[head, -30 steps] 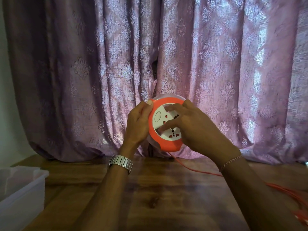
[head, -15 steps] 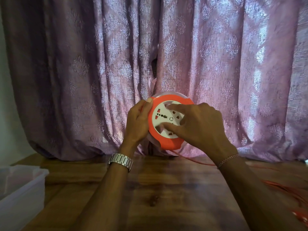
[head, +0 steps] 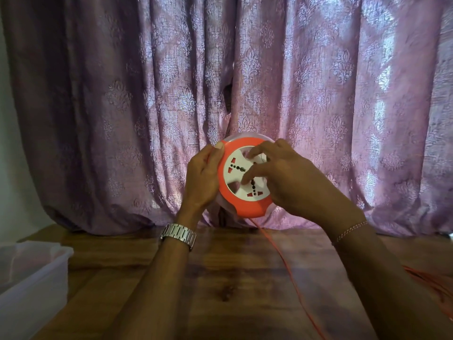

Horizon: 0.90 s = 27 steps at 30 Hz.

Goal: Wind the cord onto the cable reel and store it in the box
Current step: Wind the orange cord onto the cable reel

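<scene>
Since the earlier frame the white socket face has rotated; cord [head: 289,271] now trails from the reel's 6 o'clock across the table [head: 220,278]. Left hand [head: 201,177] grips the cable reel [head: 241,182] rim at 9 o'clock. Right hand [head: 286,180] fingers curl into face recesses. Box [head: 34,273] at 8 o'clock.

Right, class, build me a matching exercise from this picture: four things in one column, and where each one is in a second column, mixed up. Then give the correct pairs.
Things
1. cable reel
2. box
3. cord
4. watch

Places
A. at the left edge of the table
B. on the left wrist
C. held up between both hands
D. trailing from the reel down across the table

Pairs: 1-C, 2-A, 3-D, 4-B

The left hand grips the reel's rim; the right hand has fingers on its white face.
</scene>
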Each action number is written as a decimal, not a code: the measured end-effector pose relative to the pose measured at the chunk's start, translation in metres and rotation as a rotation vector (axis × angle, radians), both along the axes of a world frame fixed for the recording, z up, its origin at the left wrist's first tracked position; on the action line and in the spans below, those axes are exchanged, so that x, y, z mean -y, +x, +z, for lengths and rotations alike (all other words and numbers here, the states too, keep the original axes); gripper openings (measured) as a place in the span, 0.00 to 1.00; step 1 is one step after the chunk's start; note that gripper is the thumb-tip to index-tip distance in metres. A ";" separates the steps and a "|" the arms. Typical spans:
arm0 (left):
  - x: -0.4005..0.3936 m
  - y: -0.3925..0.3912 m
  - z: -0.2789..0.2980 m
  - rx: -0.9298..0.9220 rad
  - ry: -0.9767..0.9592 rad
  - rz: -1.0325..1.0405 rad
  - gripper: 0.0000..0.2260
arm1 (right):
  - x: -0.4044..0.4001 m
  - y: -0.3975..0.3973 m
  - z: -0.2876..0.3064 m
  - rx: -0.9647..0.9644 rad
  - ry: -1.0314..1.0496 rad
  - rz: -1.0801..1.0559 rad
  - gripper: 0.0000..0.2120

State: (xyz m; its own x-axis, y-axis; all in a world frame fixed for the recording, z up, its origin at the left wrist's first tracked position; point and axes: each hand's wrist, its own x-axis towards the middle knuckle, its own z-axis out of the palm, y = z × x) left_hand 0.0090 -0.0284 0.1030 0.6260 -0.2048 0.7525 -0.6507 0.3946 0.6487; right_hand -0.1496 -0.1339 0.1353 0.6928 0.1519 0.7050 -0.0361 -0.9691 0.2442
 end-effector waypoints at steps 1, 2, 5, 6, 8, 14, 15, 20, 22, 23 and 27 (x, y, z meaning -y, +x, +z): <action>0.000 0.000 0.000 0.000 0.002 0.005 0.25 | -0.001 0.000 0.000 -0.031 -0.005 -0.002 0.22; 0.000 0.000 0.000 0.001 0.000 0.006 0.25 | -0.003 0.000 0.000 -0.053 -0.014 -0.007 0.24; 0.001 0.000 0.001 0.009 0.003 0.000 0.25 | -0.005 0.000 -0.001 -0.070 -0.053 -0.045 0.25; 0.001 0.000 0.001 0.014 0.002 0.001 0.26 | -0.005 0.000 -0.001 -0.067 -0.062 -0.062 0.24; 0.001 0.000 0.000 0.023 0.014 0.002 0.26 | -0.007 0.000 -0.001 -0.044 -0.073 -0.087 0.23; 0.003 0.001 0.000 0.041 0.046 0.027 0.21 | -0.009 -0.003 -0.006 0.029 -0.034 -0.108 0.25; 0.003 0.002 0.000 0.042 0.039 0.027 0.22 | -0.009 -0.002 -0.007 0.037 -0.030 -0.124 0.26; 0.002 0.002 -0.001 0.048 0.000 0.000 0.23 | -0.009 0.000 -0.008 0.185 0.061 -0.192 0.27; 0.002 0.001 0.000 0.032 -0.005 -0.015 0.24 | -0.008 0.003 -0.008 0.251 0.109 -0.207 0.30; 0.003 0.001 0.001 0.026 -0.006 -0.018 0.24 | -0.009 0.003 -0.008 0.272 0.130 -0.207 0.31; 0.002 0.001 0.000 0.023 -0.001 -0.019 0.26 | -0.007 0.003 -0.008 0.280 0.101 -0.224 0.32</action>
State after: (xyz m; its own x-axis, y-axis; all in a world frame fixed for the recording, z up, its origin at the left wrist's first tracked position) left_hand 0.0102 -0.0309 0.1032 0.6046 -0.2154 0.7669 -0.6578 0.4079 0.6331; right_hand -0.1466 -0.1269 0.1276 0.4793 -0.0618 0.8755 -0.3014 -0.9484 0.0981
